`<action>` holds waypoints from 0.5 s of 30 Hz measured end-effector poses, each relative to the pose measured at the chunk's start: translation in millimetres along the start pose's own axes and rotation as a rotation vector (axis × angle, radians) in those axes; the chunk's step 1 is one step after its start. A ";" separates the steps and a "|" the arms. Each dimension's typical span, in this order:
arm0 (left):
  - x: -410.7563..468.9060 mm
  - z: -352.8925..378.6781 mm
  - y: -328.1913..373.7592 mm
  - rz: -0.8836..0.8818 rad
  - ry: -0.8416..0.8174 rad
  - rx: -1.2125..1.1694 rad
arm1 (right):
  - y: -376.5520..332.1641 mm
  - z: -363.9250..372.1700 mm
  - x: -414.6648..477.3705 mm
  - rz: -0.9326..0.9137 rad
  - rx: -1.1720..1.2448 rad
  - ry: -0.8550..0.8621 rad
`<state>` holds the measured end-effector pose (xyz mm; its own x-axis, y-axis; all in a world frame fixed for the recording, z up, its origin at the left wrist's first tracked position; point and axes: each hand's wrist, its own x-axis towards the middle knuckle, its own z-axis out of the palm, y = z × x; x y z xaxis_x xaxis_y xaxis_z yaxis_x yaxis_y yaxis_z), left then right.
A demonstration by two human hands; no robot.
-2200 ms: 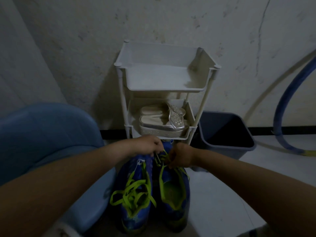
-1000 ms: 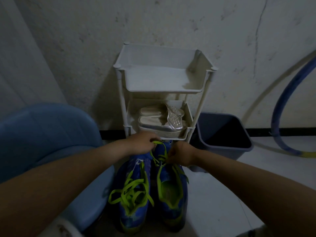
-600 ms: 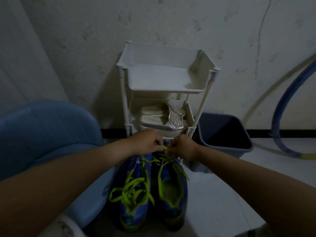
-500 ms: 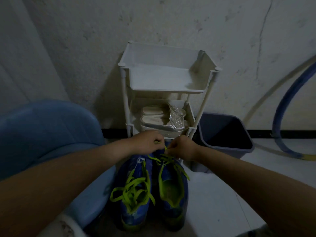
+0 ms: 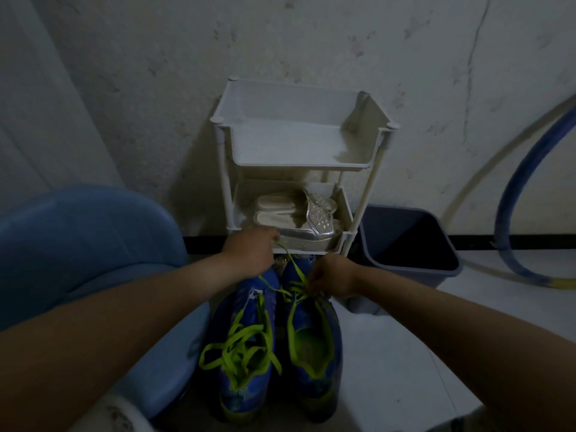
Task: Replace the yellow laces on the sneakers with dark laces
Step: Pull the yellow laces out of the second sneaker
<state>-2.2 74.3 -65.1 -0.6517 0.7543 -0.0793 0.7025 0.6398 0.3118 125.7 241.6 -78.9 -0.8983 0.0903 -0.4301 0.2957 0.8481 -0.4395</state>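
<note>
Yellow lace (image 5: 296,268) taut (right sneaker (image 5: 313,338)), left hand (image 5: 249,252) seemingly pinching, right hand (image 5: 332,279) holding

blue sneakers (image 5: 277,347), neon-yellow laces (image 5: 240,347), white rack (image 5: 299,141)

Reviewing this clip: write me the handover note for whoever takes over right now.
Left hand: holds a yellow lace end raised from the right sneaker.
Right hand: pinches the same lace at that sneaker's far eyelets.
Done: right sneaker mostly unlaced.
To do: finish it, strip the left sneaker, which has loose lacing on it, then fit dark laces; none in view.
</note>
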 end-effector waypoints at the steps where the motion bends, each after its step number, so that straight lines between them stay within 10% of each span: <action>1: -0.7 2.3 0.4 0.082 -0.021 0.024 | -0.5 -0.2 0.3 0.000 0.015 0.000; 6: -2.3 11.6 12.2 0.420 -0.163 0.047 | -7.5 -3.2 0.4 -0.015 0.111 0.068; 15: -7.9 6.9 16.3 0.218 -0.263 0.066 | -8.4 -1.9 2.1 0.005 0.140 0.078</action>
<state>16.3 79.8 -65.9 -0.3940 0.8811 -0.2614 0.8398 0.4607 0.2872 120.7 235.7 -74.6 -0.9175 0.1392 -0.3726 0.3378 0.7673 -0.5451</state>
